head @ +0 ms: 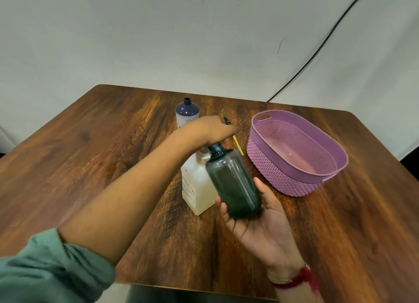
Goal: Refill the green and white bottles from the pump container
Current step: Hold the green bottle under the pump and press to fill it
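Note:
My right hand (265,225) grips the dark green bottle (233,182) by its base and holds it tilted above the table, its open neck up against the top of the pump container (197,184). That container is a pale, cream-coloured square jug standing at the table's middle. My left hand (208,130) reaches over it with fingers curled down on the pump head, which is hidden under the hand. The white bottle (187,114), with a dark blue shoulder and an open neck, stands upright behind my left hand.
A purple woven basket (267,171) sits to the right of the bottles. A black cap with a yellow dip tube (238,143) lies on the wooden table (113,155) between the basket and my left hand. A black cable (317,50) hangs on the wall behind.

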